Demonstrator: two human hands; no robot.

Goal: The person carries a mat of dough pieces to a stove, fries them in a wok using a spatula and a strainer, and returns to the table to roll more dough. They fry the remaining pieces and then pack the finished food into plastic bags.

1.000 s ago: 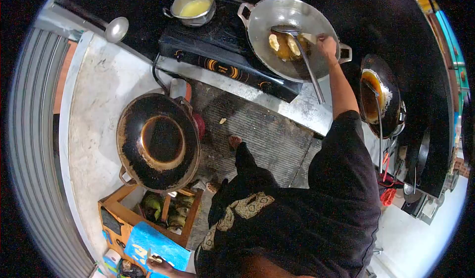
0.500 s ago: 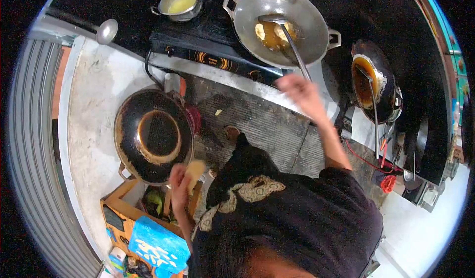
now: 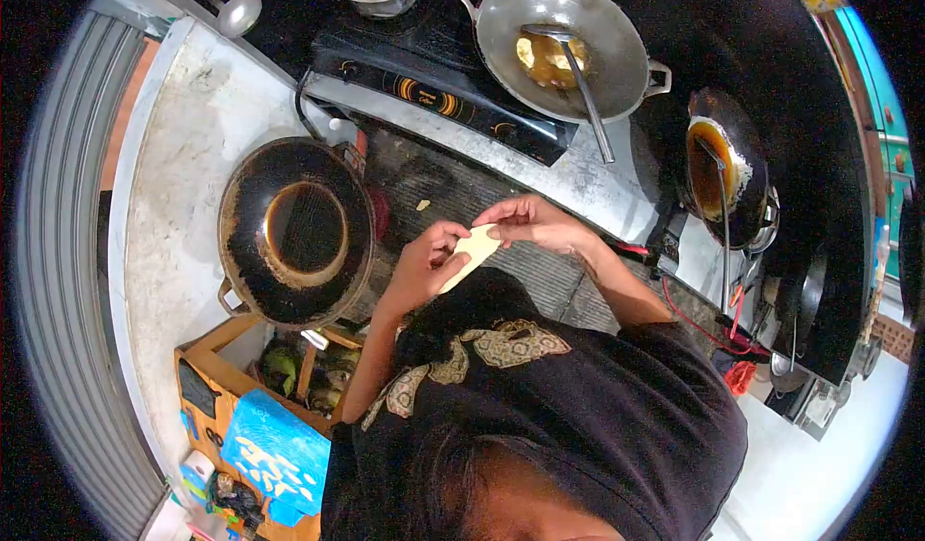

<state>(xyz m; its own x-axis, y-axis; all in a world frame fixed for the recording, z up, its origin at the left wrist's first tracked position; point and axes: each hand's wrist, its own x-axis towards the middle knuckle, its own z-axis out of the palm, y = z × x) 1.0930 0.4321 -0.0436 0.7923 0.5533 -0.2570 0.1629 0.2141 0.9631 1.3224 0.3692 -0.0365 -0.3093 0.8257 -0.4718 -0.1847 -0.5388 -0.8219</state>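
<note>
At frame centre, pinching slice (image 3: pixel 472 257) with left hand (image 3: pixel 426 263) and right hand (image 3: pixel 540 225); possible tearing by hard pull, dropping on floor (image 3: pixel 559 281) by loose grip.

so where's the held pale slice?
Head view, near centre: the pale slice is held between left hand and right hand, right of the leftmost wok.

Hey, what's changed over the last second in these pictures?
The left hand has come up from the blue sheet with a pale slice, and the right hand has drawn back out of the silver wok; now both hold the slice between them. The long-handled utensil still rests in the silver wok, and the dark wok stays put.
</note>
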